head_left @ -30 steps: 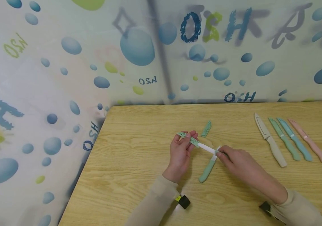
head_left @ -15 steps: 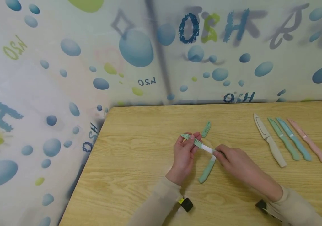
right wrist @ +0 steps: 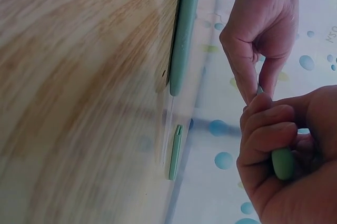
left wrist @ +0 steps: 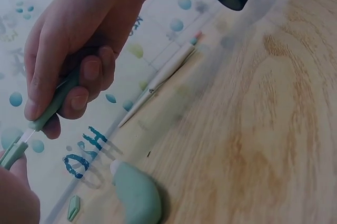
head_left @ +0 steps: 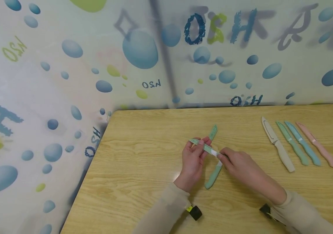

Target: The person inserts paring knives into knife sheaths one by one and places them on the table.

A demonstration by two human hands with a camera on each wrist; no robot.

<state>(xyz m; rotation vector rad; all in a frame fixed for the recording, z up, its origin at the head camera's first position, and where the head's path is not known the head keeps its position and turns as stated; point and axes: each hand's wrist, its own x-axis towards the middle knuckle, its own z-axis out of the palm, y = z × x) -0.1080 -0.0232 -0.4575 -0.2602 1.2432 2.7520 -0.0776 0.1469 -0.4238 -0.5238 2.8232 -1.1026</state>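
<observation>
My left hand (head_left: 192, 165) pinches a green blade sheath (head_left: 207, 149) between thumb and fingers. My right hand (head_left: 245, 169) grips the green handle (left wrist: 55, 100) of a small knife. A short stretch of its white blade (head_left: 215, 153) shows between handle and sheath; the remainder is inside the sheath. Below the hands, a second green-handled knife (head_left: 213, 177) lies on the table, its blade mostly hidden under my right hand. Just past my left fingertips lies a loose green sheath (head_left: 213, 131), which also shows in the right wrist view.
To the right, a beige knife (head_left: 284, 156), a green knife (head_left: 298, 151), a blue knife (head_left: 309, 151) and a pink knife (head_left: 324, 152) lie in a slanted row, all sheathed. Behind the wooden table (head_left: 143, 146) stands a patterned wall (head_left: 96, 58).
The knife blade has slid deeper into the sheath, leaving less white showing. My left hand has moved slightly right and my right hand slightly left, so they are closer together.
</observation>
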